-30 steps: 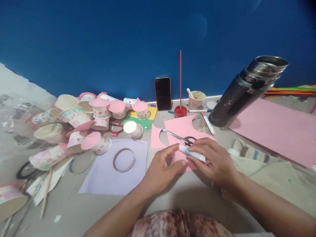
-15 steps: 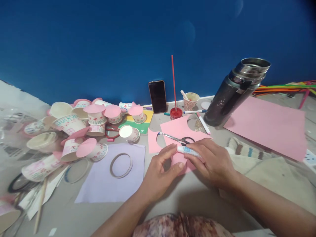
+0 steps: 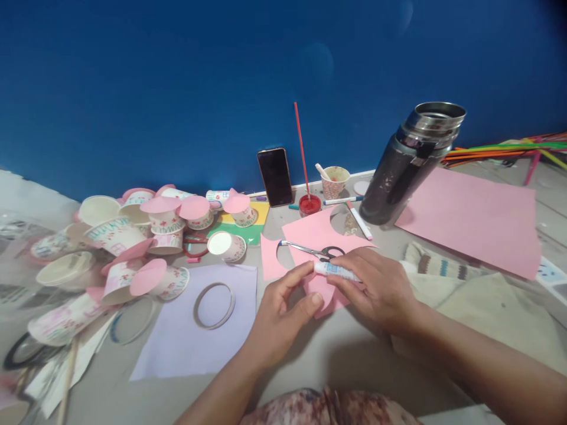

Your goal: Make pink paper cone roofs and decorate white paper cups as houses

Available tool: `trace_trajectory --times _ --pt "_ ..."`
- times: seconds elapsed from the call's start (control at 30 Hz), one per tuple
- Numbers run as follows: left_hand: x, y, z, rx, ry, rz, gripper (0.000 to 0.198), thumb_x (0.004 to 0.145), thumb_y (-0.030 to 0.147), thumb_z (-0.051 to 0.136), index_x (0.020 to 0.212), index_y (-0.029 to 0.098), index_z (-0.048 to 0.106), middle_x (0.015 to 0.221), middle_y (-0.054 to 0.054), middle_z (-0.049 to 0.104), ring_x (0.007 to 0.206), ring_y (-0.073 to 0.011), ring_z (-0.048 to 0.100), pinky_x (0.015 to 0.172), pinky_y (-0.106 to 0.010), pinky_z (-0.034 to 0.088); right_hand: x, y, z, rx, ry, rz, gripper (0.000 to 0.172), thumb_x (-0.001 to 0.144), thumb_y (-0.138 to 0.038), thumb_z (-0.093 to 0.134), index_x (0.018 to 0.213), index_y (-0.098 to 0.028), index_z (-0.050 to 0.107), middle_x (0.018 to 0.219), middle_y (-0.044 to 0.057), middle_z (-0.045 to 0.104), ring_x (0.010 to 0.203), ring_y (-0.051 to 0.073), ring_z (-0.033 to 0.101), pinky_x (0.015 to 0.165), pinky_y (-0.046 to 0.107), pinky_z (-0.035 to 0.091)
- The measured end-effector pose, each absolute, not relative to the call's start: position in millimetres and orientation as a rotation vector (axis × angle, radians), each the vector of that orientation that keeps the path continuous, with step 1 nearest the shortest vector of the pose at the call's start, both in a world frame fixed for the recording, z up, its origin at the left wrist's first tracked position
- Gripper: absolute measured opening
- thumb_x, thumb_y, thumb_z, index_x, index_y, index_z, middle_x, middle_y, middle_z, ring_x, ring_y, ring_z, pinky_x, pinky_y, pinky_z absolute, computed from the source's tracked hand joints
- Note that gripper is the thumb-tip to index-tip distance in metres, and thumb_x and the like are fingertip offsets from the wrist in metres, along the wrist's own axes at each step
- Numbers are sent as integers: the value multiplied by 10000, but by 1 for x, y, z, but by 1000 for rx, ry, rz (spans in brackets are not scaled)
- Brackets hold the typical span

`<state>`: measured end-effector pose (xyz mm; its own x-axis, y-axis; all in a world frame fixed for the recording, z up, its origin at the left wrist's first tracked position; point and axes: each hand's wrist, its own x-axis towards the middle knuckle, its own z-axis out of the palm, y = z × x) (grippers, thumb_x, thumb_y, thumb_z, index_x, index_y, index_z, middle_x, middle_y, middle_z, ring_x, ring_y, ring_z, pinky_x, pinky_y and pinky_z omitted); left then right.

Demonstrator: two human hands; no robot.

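My right hand [image 3: 376,289] grips a small white glue tube [image 3: 336,271], its tip pointing left toward my left hand [image 3: 283,307]. The left hand's thumb and fingers pinch the edge of a cut pink paper piece [image 3: 328,295] that lies under both hands. Just beyond the hands, scissors [image 3: 316,252] rest on a pink sheet with round cut-outs [image 3: 316,230].
A pile of decorated paper cups with pink lids [image 3: 146,236] fills the left. A tape ring [image 3: 213,304] lies on a lilac sheet [image 3: 177,342]. At the back stand a phone [image 3: 274,176], red paint pot [image 3: 309,205], cup [image 3: 335,180] and steel flask [image 3: 407,162]. A large pink sheet [image 3: 473,215] lies right.
The view has drifted right and slightly up, so everything sits further left. My left fingers have shifted along the pink piece toward the glue tip; the right hand keeps the tube.
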<state>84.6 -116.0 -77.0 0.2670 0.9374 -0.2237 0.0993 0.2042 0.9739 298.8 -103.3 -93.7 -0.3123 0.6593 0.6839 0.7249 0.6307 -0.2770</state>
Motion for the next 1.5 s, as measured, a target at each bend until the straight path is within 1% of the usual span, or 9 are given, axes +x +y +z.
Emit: trace_trajectory --times 0.1,0.2,0.43,0.7,0.9,1.07,1.23,1.37,1.5 --pt "84 -115 -74 1109 1087 801 740 783 602 806 1401 220 663 1474 -138 642 1394 -389 549 1181 -568 415 297 -103 -94 -1082 -2033 -98 219 1034 -346 606 1023 -151 705 851 79 767 767 217 720 683 317 507" --pt "86 -114 -72 1083 1018 785 745 792 585 806 1422 222 645 1490 -124 632 1408 -385 541 1187 -549 415 296 -104 -93 -1079 -2033 -123 197 1029 -326 617 1034 -150 704 832 73 769 742 212 718 677 316 509" --pt "85 -119 -80 1278 1009 821 696 869 493 768 1487 235 580 1580 -110 532 1505 -350 440 1272 -552 292 296 -105 -92 -1097 -1993 -144 213 1039 -338 596 1039 -152 701 840 75 778 745 207 715 668 311 505" --pt "85 -119 -79 1379 1054 805 634 868 483 767 1441 247 631 1587 -115 520 1518 -360 419 1280 -578 272 296 -104 -92 -1160 -1966 -140 309 1056 -395 555 993 -143 723 834 88 792 703 197 715 657 308 500" --pt "85 -120 -77 1442 1097 779 617 857 483 771 1417 251 652 1593 -109 511 1531 -354 396 1282 -580 265 296 -104 -91 -1163 -1962 -188 247 1044 -359 586 977 -169 728 814 59 787 709 188 711 661 303 489" --pt "86 -119 -80 1430 1116 783 685 787 470 837 1407 239 660 1578 -120 529 1517 -366 419 1277 -594 265 294 -106 -90 -1164 -1959 -236 245 1041 -348 596 928 -172 723 784 55 784 698 188 710 657 301 479" --pt "92 -119 -80 1390 1142 770 713 739 394 865 1399 219 661 1501 -124 619 1450 -381 508 1243 -585 340 294 -105 -91 -1179 -1961 -256 262 1027 -359 628 905 -153 733 738 55 773 670 188 715 634 302 467" --pt "97 -120 -81 1308 1131 794 614 726 277 844 1318 215 695 1387 -112 706 1337 -355 611 1184 -533 433 295 -104 -95 -1204 -1959 -239 247 1016 -384 642 944 -171 745 781 49 793 710 180 731 649 286 477" --pt "102 -120 -82 1043 961 814 553 736 326 860 1248 205 691 1310 -141 729 1249 -332 664 1092 -486 513 296 -104 -95 -1205 -1921 -135 211 992 -366 658 957 -185 761 789 46 795 696 185 731 652 289 496"
